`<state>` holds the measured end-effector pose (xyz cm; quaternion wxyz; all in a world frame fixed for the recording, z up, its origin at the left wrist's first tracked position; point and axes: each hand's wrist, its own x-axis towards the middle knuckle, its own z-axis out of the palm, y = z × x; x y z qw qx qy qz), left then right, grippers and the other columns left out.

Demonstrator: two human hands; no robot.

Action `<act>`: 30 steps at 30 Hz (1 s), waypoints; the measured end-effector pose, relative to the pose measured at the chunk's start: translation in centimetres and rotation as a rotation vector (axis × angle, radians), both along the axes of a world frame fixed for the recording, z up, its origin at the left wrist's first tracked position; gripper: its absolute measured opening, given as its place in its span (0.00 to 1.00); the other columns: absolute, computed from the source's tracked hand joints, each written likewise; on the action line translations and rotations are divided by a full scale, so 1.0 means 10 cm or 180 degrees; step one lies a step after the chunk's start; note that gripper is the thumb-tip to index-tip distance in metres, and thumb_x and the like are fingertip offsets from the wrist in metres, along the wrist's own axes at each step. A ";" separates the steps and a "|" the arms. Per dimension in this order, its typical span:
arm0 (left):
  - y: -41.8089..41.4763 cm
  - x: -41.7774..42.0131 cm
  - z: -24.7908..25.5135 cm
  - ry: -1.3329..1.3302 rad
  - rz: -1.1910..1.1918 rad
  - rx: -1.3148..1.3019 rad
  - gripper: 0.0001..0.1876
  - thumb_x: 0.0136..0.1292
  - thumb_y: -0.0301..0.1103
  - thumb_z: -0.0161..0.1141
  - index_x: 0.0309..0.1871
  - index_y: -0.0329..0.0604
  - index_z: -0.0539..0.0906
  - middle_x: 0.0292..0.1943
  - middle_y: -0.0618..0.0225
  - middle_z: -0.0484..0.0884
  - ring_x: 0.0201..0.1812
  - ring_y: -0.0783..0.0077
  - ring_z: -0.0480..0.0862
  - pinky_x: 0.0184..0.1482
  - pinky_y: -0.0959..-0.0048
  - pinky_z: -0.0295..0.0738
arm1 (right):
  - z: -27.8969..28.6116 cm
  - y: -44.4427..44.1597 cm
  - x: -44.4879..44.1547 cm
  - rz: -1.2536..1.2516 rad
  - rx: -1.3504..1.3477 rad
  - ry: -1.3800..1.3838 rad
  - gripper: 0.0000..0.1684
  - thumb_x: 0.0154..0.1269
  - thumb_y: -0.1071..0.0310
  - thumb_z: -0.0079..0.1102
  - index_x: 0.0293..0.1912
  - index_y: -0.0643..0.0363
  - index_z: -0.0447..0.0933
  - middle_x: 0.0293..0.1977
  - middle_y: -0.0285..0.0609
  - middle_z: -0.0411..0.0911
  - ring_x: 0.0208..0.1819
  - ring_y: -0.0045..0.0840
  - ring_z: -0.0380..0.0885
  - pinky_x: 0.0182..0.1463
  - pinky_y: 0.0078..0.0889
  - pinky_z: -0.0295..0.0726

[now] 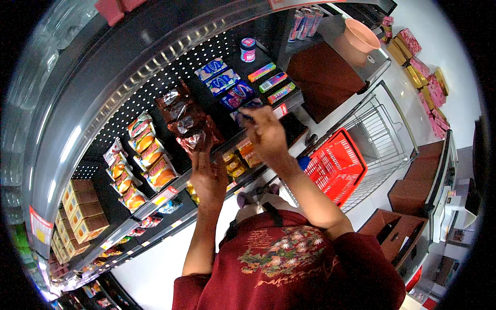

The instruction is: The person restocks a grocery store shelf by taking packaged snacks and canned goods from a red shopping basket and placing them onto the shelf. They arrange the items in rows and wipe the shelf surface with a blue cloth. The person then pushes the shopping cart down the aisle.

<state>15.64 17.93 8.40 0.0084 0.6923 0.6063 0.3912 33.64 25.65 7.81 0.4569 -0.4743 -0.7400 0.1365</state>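
Observation:
My left hand (209,174) is at the front of a row of brown foil packets (186,122), fingers pointing towards them; its fingertips are dark and blurred, and I cannot tell whether they touch. Over the front edge of the shelf, my right hand (267,133) has bent fingers beside the nearest of several blue boxes (237,95); its grip is unclear. Beyond are a round tub (248,50) and flat candy packs (272,82). Orange-and-white snack packets (151,153) stand in rows left of the brown ones.
Stacked small cartons (83,209) fill the shelf's far left. Lower shelves hold yellow packs (233,164) and more packets. On the right, a red plastic basket (341,166) sits by a wire shopping cart (381,128). A peach bowl (362,35) rests on a counter, with cans nearby.

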 end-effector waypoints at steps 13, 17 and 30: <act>0.29 0.56 -0.25 -0.1410 -0.0457 -0.1512 0.26 0.67 0.29 0.64 0.66 0.33 0.71 0.54 0.47 0.80 0.40 0.59 0.85 0.42 0.65 0.81 | -0.38 0.23 0.30 -0.0395 -0.1194 0.0763 0.19 0.62 0.71 0.62 0.53 0.65 0.76 0.47 0.55 0.78 0.46 0.46 0.81 0.51 0.42 0.81; 0.29 0.54 -0.48 -0.1578 -0.0397 -0.1028 0.23 0.67 0.26 0.64 0.64 0.34 0.74 0.54 0.54 0.80 0.34 0.65 0.84 0.39 0.67 0.81 | -0.50 0.25 0.31 -0.0223 -0.0870 0.0946 0.22 0.60 0.74 0.64 0.54 0.63 0.73 0.44 0.53 0.76 0.44 0.40 0.81 0.49 0.39 0.81; 0.05 0.72 -0.19 -0.2781 -0.1028 -0.1080 0.15 0.73 0.25 0.55 0.61 0.41 0.77 0.68 0.62 0.73 0.50 0.75 0.83 0.42 0.78 0.81 | -0.20 -0.12 0.61 0.0130 -0.1252 0.2576 0.15 0.62 0.77 0.64 0.43 0.57 0.67 0.34 0.34 0.75 0.34 0.16 0.77 0.37 0.23 0.77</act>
